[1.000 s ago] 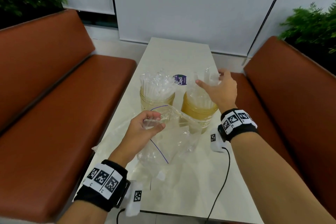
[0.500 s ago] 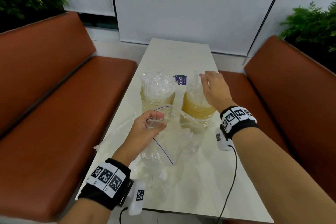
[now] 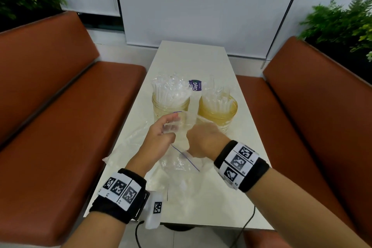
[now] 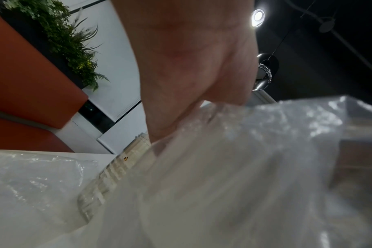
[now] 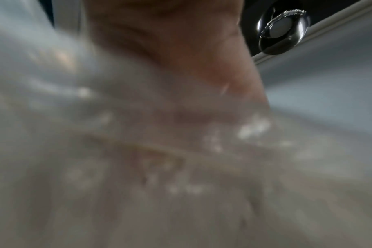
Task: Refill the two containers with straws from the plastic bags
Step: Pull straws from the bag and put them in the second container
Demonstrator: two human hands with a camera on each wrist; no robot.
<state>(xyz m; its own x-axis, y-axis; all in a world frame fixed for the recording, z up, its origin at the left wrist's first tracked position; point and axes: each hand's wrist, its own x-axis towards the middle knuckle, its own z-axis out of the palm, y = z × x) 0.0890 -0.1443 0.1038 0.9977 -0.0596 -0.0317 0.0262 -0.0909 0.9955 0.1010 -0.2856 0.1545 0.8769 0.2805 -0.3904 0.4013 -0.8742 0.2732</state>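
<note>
Two yellowish clear containers stand mid-table. The left container point(image 3: 171, 107) is packed with wrapped straws point(image 3: 171, 88); the right container point(image 3: 218, 111) holds fewer straws point(image 3: 216, 94). In front of them lies a clear plastic bag point(image 3: 181, 164) with a blue seal line. My left hand point(image 3: 171, 125) pinches the bag's raised rim; in the left wrist view the bag point(image 4: 244, 167) hangs below the palm. My right hand point(image 3: 201, 139) is at the bag's mouth, back up, its fingers hidden. The right wrist view is blurred plastic point(image 5: 138, 167).
A second flattened clear bag point(image 3: 128, 147) lies on the white table point(image 3: 191, 60) left of my hands. A purple ClayG label point(image 3: 195, 86) sits between the containers. Brown benches point(image 3: 60, 127) flank the table on both sides. Plants stand in the back corners.
My right hand left the right container's straws and came back towards me to the bag's mouth. The left hand kept hold of the bag rim.
</note>
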